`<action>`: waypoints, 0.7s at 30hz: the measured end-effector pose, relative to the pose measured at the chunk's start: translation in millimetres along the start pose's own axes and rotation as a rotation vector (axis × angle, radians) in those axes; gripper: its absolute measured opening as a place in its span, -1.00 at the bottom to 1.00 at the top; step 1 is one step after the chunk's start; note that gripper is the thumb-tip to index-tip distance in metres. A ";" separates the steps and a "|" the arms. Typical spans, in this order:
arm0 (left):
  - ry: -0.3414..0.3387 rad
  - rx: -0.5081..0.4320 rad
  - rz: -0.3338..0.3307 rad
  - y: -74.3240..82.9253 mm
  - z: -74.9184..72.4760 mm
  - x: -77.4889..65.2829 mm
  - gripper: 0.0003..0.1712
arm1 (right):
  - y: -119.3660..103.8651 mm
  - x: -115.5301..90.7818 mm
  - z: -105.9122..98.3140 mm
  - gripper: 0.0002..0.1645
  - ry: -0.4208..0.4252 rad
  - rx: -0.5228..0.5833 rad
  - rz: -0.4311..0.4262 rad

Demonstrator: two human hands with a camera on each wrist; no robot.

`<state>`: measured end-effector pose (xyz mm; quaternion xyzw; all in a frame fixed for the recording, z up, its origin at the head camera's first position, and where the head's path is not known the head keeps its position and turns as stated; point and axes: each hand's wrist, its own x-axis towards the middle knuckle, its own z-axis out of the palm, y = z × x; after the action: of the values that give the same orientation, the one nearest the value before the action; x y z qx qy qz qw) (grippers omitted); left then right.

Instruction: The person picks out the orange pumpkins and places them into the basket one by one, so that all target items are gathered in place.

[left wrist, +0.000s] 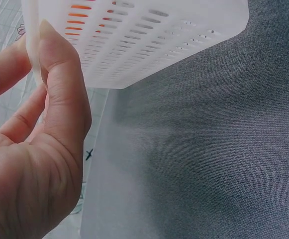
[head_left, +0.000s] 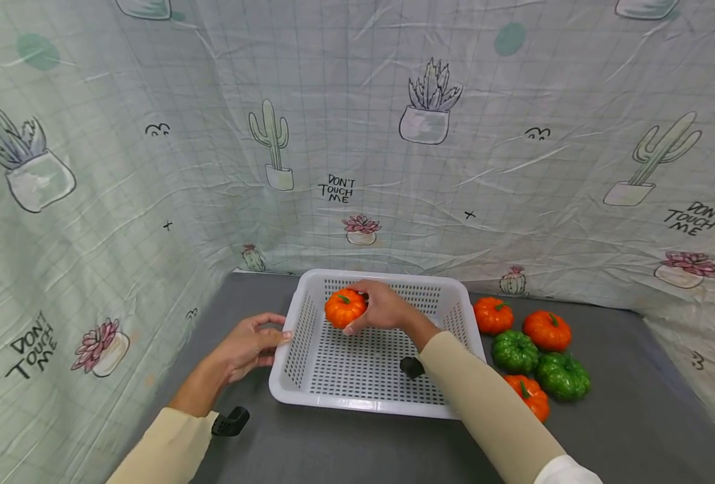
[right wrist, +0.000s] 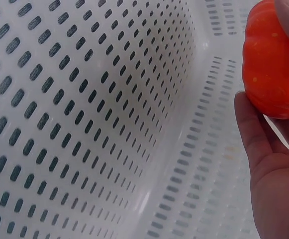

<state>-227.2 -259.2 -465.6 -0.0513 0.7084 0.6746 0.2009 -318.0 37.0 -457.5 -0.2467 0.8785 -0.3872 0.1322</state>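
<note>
A small orange pumpkin (head_left: pixel 344 308) with a green stem is inside the white perforated basket (head_left: pixel 381 407), near its far left corner. My right hand (head_left: pixel 384 307) grips it from the right, thumb on one side and fingers on the other; in the right wrist view the pumpkin (right wrist: pixel 271 64) is at the upper right, over the holed floor. My left hand (head_left: pixel 253 346) pinches the basket's left rim; in the left wrist view its thumb lies on the rim (left wrist: pixel 31 30). Orange shows through the wall slots there.
Right of the basket, on the grey table (head_left: pixel 345 447), lie orange pumpkins (head_left: pixel 547 331) and green pumpkins (head_left: pixel 563 377), with one partly behind the right sleeve (head_left: pixel 484 403). A printed cloth (head_left: pixel 357 134) hangs behind the basket and along the left side.
</note>
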 end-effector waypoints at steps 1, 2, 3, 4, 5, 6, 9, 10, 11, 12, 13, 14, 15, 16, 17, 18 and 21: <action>0.002 0.000 -0.001 -0.2 -0.1 0.1 -0.36 | 0.6 1.1 1.1 -0.03 0.000 -0.001 0.000; 0.003 0.001 -0.001 -0.4 -0.2 0.3 -0.36 | 1.2 2.1 2.3 -0.04 -0.002 0.003 0.000; 0.004 0.002 -0.001 -0.6 -0.2 0.4 -0.36 | 1.8 3.2 3.4 -0.04 -0.003 0.002 -0.003; 0.004 0.005 0.001 -0.6 -0.3 0.6 -0.36 | 2.7 4.2 4.6 -0.05 -0.006 0.001 -0.006; 0.004 0.006 0.002 -0.4 -0.4 0.7 -0.36 | 3.3 5.1 5.4 -0.04 -0.008 -0.003 -0.008; 0.003 0.008 0.004 -0.2 -0.5 0.8 -0.35 | 3.7 6.1 6.4 -0.03 -0.010 -0.008 -0.009; -0.002 0.013 0.007 0.4 -0.3 0.1 -0.35 | 4.6 8.0 9.4 0.03 -0.015 -0.029 0.003; -0.004 0.015 0.008 0.7 -0.4 -0.1 -0.35 | 4.8 8.6 10.2 0.04 -0.015 -0.033 0.006; -0.003 0.014 0.007 1.0 -0.4 -0.3 -0.35 | 4.8 9.2 11.1 0.05 -0.016 -0.039 0.011; -0.002 0.014 0.006 1.1 -0.6 -0.4 -0.35 | 4.8 10.0 12.0 0.06 -0.019 -0.042 0.016; -0.001 0.013 0.005 1.1 -0.7 -0.3 -0.36 | 4.8 10.6 12.8 0.05 -0.023 -0.047 0.016; 0.001 0.011 0.004 0.9 -1.0 -0.2 -0.36 | 4.7 11.1 13.7 0.05 -0.027 -0.049 0.015; 0.002 0.011 0.001 0.7 -1.2 -0.1 -0.36 | 4.7 11.5 14.4 0.04 -0.030 -0.051 0.015; 0.004 0.012 0.000 0.6 -1.4 0.0 -0.36 | 5.0 12.3 15.3 0.03 -0.033 -0.057 0.009; 0.006 0.012 -0.001 0.5 -1.4 -0.1 -0.36 | 5.0 12.7 16.0 0.03 -0.037 -0.063 0.008; 0.005 0.014 -0.001 0.3 -1.4 0.0 -0.36 | 5.3 13.2 16.5 0.02 -0.043 -0.069 0.002; 0.003 0.013 0.003 -0.1 -1.1 -0.2 -0.36 | 5.8 14.1 17.4 0.01 -0.054 -0.091 -0.004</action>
<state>-227.3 -260.4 -465.6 -0.0499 0.7133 0.6701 0.1993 -324.4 22.1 -474.0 -0.2648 0.8908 -0.3402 0.1437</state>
